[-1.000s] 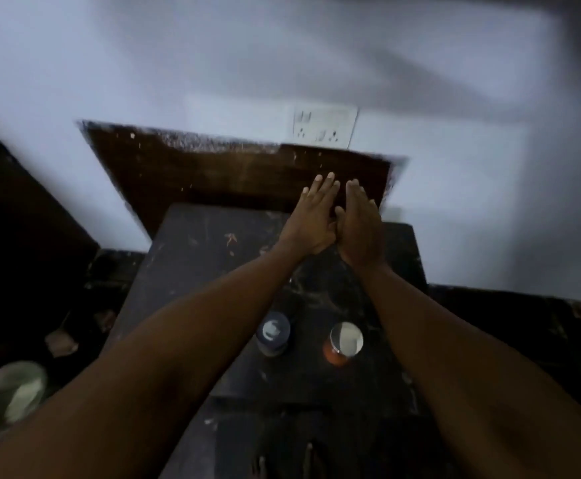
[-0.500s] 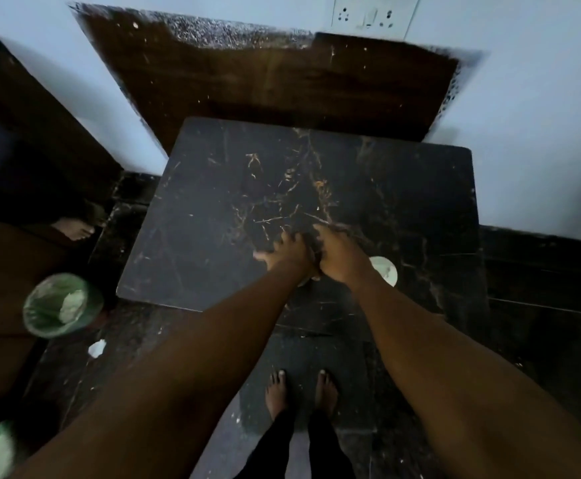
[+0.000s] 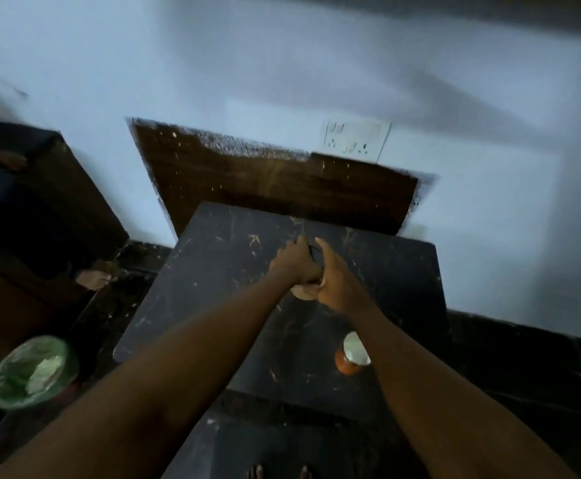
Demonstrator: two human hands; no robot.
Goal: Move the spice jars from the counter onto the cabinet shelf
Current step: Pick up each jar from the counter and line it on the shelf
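Both hands were over the middle of the dark marble counter (image 3: 233, 305), close together and closed around one jar (image 3: 304, 292). The left hand (image 3: 294, 262) was curled over the jar from the left, and the right hand (image 3: 334, 278) wrapped it from the right, thumb forward. Only a pale rounded edge of the jar showed below the hands, with a dark curved part between the thumbs; whether it rested on the counter or was held clear of it could not be told. The picture was blurred at the hands, so the placing of single fingers could not be made out. A second jar (image 3: 351, 354), with orange contents and a pale lid, stood upright on the counter nearer the person, just beside the right forearm and partly hidden by it, well apart from the held jar. Behind the counter a brown wooden panel (image 3: 275, 181) stood against the pale wall (image 3: 282, 63), and a white socket plate (image 3: 356, 140) was fixed on the wall just above the panel's right part. To the left, on the dark floor (image 3: 524, 357), stood a bin (image 3: 33, 371) lined with a green bag, and dark wooden furniture (image 3: 40, 188) stood along the left edge. The person's bare toes (image 3: 278, 471) showed at the bottom edge. No cabinet shelf could be identified in this view.
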